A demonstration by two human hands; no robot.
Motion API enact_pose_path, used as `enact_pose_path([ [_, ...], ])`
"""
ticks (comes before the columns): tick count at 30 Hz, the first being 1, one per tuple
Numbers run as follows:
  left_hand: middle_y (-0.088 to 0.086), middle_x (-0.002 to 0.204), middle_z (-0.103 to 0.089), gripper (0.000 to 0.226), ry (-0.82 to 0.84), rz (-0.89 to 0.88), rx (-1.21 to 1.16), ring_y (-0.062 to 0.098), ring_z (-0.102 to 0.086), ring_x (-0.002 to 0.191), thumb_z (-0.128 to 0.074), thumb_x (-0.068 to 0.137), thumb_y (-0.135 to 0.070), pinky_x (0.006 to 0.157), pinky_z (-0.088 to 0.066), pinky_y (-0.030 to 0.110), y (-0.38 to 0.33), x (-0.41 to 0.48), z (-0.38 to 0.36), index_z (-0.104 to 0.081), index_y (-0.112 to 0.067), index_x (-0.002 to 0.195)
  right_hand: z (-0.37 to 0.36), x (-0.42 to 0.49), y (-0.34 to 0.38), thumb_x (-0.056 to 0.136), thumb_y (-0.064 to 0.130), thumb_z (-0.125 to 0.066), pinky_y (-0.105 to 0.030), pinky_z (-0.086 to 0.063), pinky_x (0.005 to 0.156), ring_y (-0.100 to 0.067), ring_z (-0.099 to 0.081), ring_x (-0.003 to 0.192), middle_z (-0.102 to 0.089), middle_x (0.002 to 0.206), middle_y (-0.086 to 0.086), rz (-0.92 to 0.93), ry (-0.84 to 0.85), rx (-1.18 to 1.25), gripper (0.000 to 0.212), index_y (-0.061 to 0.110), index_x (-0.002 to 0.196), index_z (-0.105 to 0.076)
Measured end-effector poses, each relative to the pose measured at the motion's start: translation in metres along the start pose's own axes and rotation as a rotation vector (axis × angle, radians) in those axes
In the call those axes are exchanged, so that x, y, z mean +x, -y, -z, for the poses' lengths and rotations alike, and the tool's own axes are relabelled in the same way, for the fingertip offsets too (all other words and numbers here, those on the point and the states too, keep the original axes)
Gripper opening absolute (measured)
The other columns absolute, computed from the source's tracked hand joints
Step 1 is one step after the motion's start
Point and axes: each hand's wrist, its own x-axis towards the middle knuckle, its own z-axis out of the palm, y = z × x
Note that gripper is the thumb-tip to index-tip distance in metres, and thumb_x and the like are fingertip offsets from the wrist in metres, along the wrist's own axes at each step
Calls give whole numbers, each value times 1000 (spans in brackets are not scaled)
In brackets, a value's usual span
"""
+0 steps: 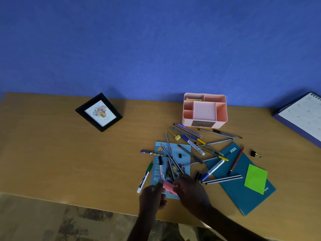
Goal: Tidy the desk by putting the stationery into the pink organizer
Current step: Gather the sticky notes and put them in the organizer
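Both hands meet on a small pink sticky-note pad, the left hand and right hand each pinching an end just above a light-blue printed booklet near the wooden desk's front edge. The pink plastic compartmented organizer stands well apart by the wall, beyond a loose heap of pens and markers. Reaching across, a low forearm could scatter them, or a slack pinch drop the pad.
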Motion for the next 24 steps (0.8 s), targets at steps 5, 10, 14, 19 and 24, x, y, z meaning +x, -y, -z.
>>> enact_pose_path([
  [5,28,94,-78,56,179,95,-244,34,-75,75,-70,100,-49,80,-65,50,-32,-17,-3,-72,7,107,13,-7,4,100,33,-67,-14,-48,74,3,-59,86,-62,100,16,149,-95,-38,7,30,106,-65],
  [10,15,79,-80,21,142,-128,-86,28,-77,67,-72,102,-19,70,-66,42,-52,-21,-13,-75,1,100,27,-4,3,103,37,-57,-20,-54,84,-3,-60,100,-65,108,11,270,-157,-80,14,29,111,-66],
  [14,4,73,-78,14,47,-402,154,21,-77,64,-73,101,-24,62,-63,35,-67,-25,-17,-76,-13,92,56,10,-1,96,55,-61,-23,-59,85,0,-62,104,-67,125,11,185,-158,10,39,31,127,-66],
  [19,0,70,-78,7,73,-644,276,10,-75,61,-75,99,-17,59,-60,24,-98,-23,-27,-82,-16,100,102,43,-7,99,33,-71,-30,-64,85,-12,-69,113,-63,141,3,206,-285,-1,49,23,145,-59],
  [24,-7,80,-78,16,64,-962,399,6,-71,67,-74,96,-18,58,-54,26,-139,-11,-46,-84,-18,108,147,82,-18,101,25,-64,-40,-64,72,-18,-70,107,-72,122,3,337,-369,-126,24,20,123,-73],
])
